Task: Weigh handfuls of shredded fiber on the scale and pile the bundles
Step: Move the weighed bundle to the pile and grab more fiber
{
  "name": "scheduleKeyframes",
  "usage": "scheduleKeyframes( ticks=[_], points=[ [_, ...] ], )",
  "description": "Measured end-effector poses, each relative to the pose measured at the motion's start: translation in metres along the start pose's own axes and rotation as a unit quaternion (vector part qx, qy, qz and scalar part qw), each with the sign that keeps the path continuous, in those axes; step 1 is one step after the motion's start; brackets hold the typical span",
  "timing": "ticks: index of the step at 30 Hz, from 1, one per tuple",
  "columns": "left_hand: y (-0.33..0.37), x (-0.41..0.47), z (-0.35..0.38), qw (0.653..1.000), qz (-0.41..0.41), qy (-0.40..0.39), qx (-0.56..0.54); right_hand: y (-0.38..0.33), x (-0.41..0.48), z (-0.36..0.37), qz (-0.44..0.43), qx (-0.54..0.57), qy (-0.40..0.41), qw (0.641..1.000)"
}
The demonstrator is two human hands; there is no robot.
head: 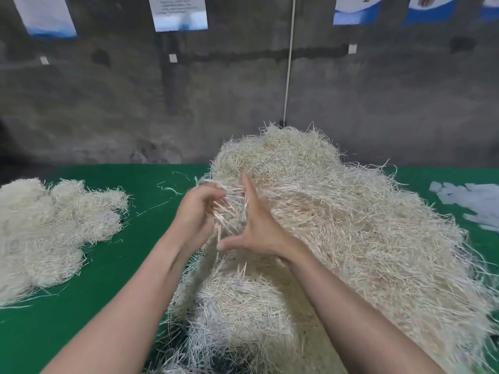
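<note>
Green table [121,265]; left hand [197,209] grips fiber tuft [231,211], right hand [259,228] seemingly spread.

Two bare forearms reach forward from the bottom of the view and draw together, so the hands meet close in front of the person. The left forearm [129,292] rises from the lower left, the right forearm [351,306] from the lower right. The left hand [198,211] has its fingers curled inward, gripping a handful of fiber [231,209] that sticks out toward the right hand. The right hand [259,228], just beside the left, shows its back to the camera. Its index finger [248,187] points straight up and its thumb [229,244] stretches out below the left hand, the palm against the strands between both hands.
</note>
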State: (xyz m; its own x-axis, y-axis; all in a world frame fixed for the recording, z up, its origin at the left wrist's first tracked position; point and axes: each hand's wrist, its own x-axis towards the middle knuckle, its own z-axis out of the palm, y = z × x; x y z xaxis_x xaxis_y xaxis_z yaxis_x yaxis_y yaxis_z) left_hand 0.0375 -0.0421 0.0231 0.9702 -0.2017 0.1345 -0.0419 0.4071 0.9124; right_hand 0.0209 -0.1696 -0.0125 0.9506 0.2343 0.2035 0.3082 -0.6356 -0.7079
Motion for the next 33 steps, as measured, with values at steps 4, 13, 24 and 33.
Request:
scheduleKeyframes(
  ticks=[4, 13, 24, 33],
  points=[
    [0.021, 0.003, 0.000, 0.991, 0.001, -0.009, -0.135, 0.031, -0.001, 0.035, 0.037, -0.073, -0.046, 0.996],
    [-0.038, 0.016, -0.024, 0.603, -0.013, -0.119, 0.789, 0.049, -0.003, 0.001, 0.001, -0.185, 0.055, 0.981],
    [-0.028, 0.032, -0.058, 0.634, 0.069, 0.065, 0.768, 0.114, -0.045, -0.038, 0.128, -0.341, 0.045, 0.930],
    [-0.011, 0.006, -0.029, 0.929, -0.045, 0.010, 0.367, 0.026, -0.021, -0.003, -0.001, -0.202, 0.022, 0.979]
  ],
)
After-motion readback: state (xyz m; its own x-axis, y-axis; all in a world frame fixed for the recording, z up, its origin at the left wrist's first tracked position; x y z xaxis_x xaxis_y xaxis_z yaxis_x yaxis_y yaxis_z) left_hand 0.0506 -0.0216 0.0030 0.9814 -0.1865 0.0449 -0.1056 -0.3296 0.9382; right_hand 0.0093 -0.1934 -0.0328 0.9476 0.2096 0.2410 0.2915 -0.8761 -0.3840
